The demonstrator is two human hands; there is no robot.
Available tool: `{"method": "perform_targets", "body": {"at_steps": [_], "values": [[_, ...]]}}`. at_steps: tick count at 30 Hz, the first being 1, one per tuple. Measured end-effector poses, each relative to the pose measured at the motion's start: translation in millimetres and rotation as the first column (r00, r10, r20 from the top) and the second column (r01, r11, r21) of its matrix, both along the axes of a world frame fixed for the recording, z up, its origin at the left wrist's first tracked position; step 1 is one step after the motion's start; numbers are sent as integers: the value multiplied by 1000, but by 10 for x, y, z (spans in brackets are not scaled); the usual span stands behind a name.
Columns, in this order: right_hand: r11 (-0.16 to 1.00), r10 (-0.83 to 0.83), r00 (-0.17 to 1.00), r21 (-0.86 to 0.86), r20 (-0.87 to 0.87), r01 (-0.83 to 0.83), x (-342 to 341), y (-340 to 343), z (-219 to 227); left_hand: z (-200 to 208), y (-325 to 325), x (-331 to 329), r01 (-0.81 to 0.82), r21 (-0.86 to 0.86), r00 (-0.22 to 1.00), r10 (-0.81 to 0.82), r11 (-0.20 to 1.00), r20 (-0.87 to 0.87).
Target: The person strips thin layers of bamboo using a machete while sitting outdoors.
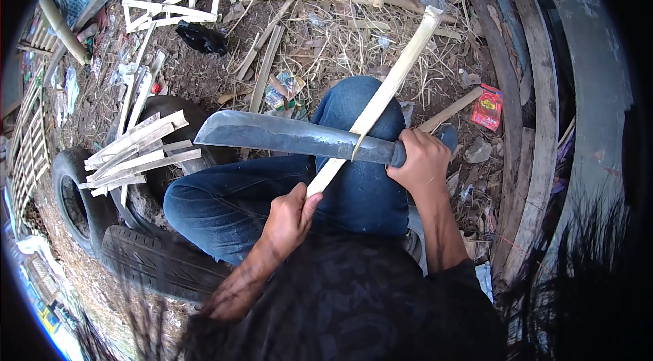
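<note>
My left hand [288,219] is closed round the lower end of a pale bamboo strip [393,82], which slants up and away to the right across my raised knee. My right hand [423,162] grips the handle of a machete [286,135]. Its broad, dark blade lies across the strip above my thigh, tip pointing left. A thin curl of shaving [358,147] stands at the spot where blade and strip meet. Most of the machete's handle is hidden inside my right fist.
Several split bamboo pieces [139,150] are piled at the left, by old tyres [153,259]. Bamboo lattice frames [173,2] stand at the far side. Long weathered planks [544,109] line the right. A red packet [487,108], a black plastic bag [201,38] and shavings litter the soil.
</note>
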State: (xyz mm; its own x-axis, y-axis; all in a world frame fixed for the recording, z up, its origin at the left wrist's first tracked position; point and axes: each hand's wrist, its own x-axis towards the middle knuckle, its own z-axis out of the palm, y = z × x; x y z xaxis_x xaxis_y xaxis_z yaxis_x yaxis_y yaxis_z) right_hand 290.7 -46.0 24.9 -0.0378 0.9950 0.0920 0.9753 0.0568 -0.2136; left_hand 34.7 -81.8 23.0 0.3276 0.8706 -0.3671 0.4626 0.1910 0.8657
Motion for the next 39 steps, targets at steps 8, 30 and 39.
{"method": "perform_targets", "body": {"at_steps": [8, 30, 39], "values": [[1000, 22, 1000, 8, 5, -22, -10, -6, -29, 16, -66, -78, 20, -7, 997, -21, 1000, -74], [999, -26, 998, -21, -63, 25, 122, -2, -58, 58, 94, -297, 167, -388, 979, -105, 906, 175], [1000, -10, 994, -24, -107, 8, 146, 23, 15, -121, 276, -201, 391, -828, 796, 303, 403, 524]]}}
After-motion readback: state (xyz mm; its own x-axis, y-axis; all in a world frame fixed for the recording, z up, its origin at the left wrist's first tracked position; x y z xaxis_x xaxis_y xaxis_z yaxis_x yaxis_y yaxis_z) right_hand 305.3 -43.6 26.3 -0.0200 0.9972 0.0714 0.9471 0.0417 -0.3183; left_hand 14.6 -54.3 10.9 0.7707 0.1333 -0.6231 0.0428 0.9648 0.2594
